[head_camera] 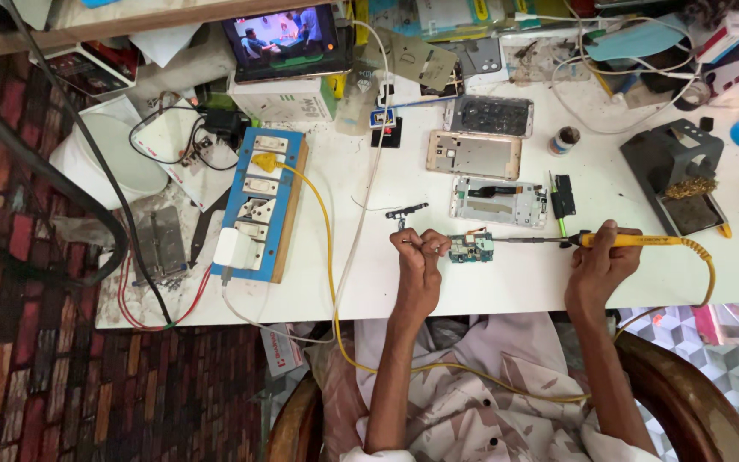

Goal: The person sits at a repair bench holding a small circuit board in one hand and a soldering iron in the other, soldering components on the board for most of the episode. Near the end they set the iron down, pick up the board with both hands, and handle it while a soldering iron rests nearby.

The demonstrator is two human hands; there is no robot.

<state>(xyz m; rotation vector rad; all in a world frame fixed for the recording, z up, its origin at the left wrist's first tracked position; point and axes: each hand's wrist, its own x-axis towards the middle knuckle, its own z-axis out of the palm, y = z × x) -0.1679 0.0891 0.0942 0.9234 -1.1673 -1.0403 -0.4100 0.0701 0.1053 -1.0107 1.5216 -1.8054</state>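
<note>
Board position: a small green circuit board (471, 248) lies flat on the white table (489, 291), near the front edge, between the two hands.
Left hand: the left hand (418, 257) is closed in a narrow pinch on a thin tool, probably tweezers (431, 249), too small to tell for certain; its tip meets the board's left end.
Right hand: the right hand (599, 257) is wrapped tight round the yellow handle of a soldering iron (617, 240).
Iron axis: the iron lies almost level, left to right; its thin metal tip reaches the board's right edge, whether touching cannot be told.
Key relation: the board sits to the right of the left hand and well left of the right hand; the left hand is the nearer, just beside the board.
Cable: a yellow cord (328, 257) runs from the handle, loops below the table edge and rises to a blue socket board (260, 205).
Surroundings: opened phone shells (474, 154) lie farther back; a dark iron stand (677, 171) stands to the right.
</note>
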